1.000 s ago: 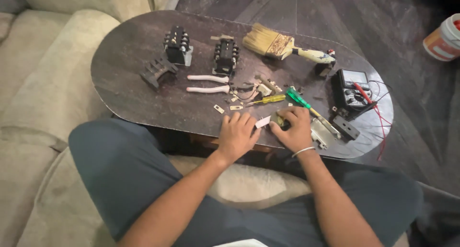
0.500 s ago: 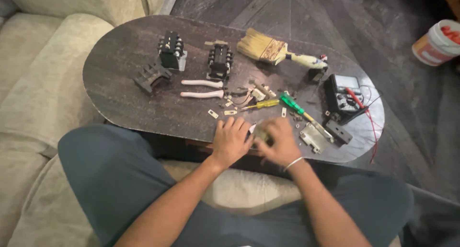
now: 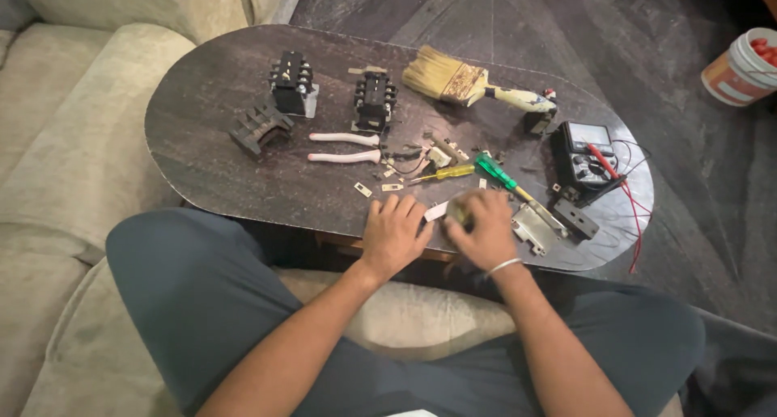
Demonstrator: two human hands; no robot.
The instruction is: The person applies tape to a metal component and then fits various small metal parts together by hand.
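My left hand (image 3: 392, 233) and my right hand (image 3: 484, 230) meet at the near edge of the dark oval table (image 3: 210, 150). Together they hold a small part (image 3: 458, 213) with a white strip (image 3: 437, 211) sticking out toward the left hand. The part is mostly hidden by my fingers. A metal bracket (image 3: 534, 227) lies just right of my right hand. A green-handled screwdriver (image 3: 503, 177) and a yellow-handled screwdriver (image 3: 443, 173) lie just beyond my hands.
Farther back lie white-handled pliers (image 3: 344, 147), two black contactor blocks (image 3: 292, 82) (image 3: 375, 100), a black ribbed piece (image 3: 259, 127), a paintbrush (image 3: 469, 85) and a multimeter (image 3: 584, 155) with red leads. A bucket (image 3: 743, 67) stands on the floor, right. A sofa (image 3: 57, 126) is left.
Both hands stay together at the table's near edge, fingers shifting on the small part. The camera view has drifted slightly.
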